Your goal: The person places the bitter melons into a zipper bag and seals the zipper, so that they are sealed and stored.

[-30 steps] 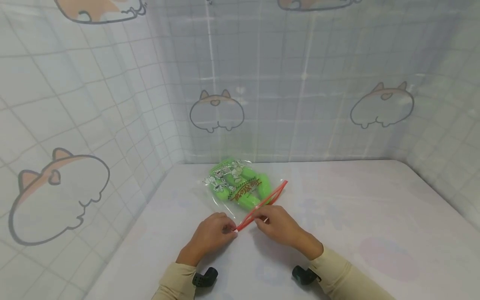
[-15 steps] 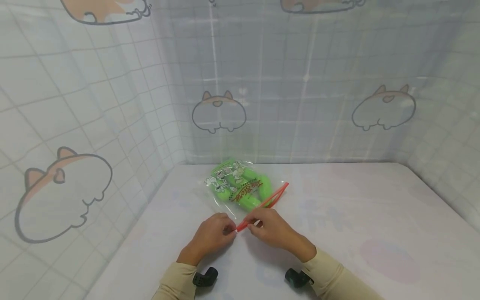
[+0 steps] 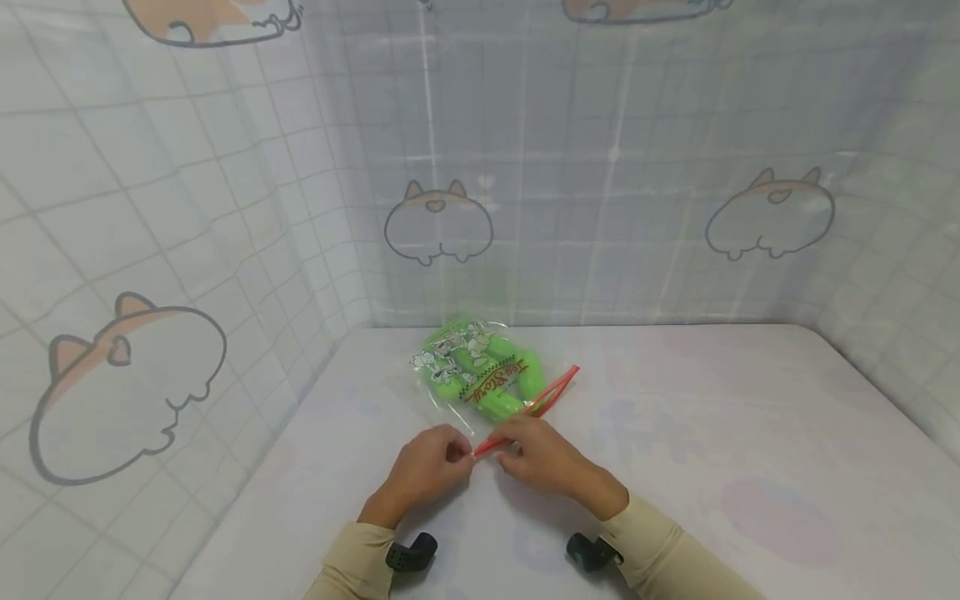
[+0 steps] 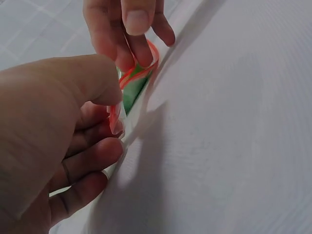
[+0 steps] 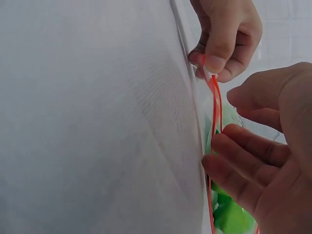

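Observation:
A clear zip bag [image 3: 491,379] with a red zip edge and "Toy Story" print lies on the table, with a bright green rounded item [image 3: 531,375] inside. My left hand [image 3: 429,468] pinches the near corner of the red zip [image 5: 214,90] between thumb and fingers. My right hand [image 3: 542,454] is beside it along the same edge. In the right wrist view its thumb stands apart from the fingers [image 5: 234,151], which lie against the red strip. Toward its far end, the zip's two red edges stand apart.
The white table [image 3: 660,467] meets a tile-patterned curtain [image 3: 600,208] with dog drawings at the back and sides. Dark wrist devices sit on both sleeves [image 3: 667,542].
My right hand has slid down the zip edge toward my left hand, and its fingers are now close to the near corner. My left hand stays at the corner.

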